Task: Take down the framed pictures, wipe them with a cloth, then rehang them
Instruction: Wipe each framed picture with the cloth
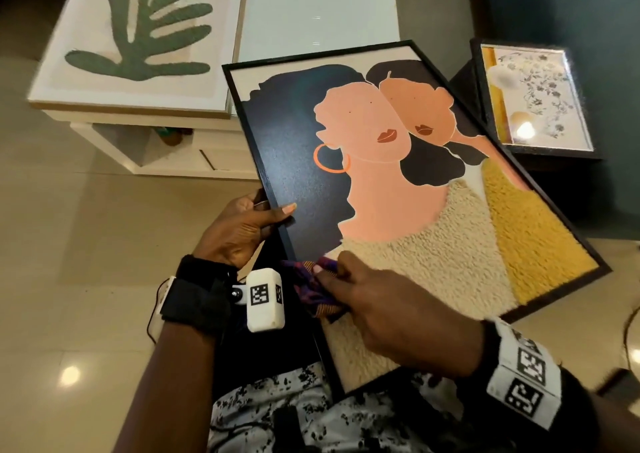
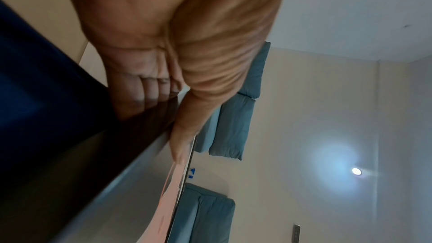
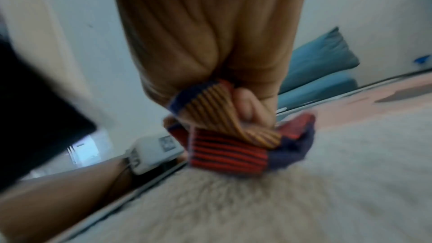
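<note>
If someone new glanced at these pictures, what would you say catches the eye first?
The large black-framed portrait of two faces fills the centre, gripped at its left edge by the left hand. At its lower edge the right hand presses a striped cloth against it. A green leaf picture lies on the white table behind.

The right hand (image 3: 210, 53) grips a bunched striped cloth (image 3: 229, 147) against what looks like the picture's (image 3: 304, 200) blurred fuzzy beige area.

The large black-framed picture of two faces (image 1: 398, 182) lies nearest; the leaf picture in a pale wooden frame (image 1: 138, 44) rests on the white tabletop (image 1: 318, 9) far left, the small black-framed floral picture (image 1: 533, 99) far right.
</note>
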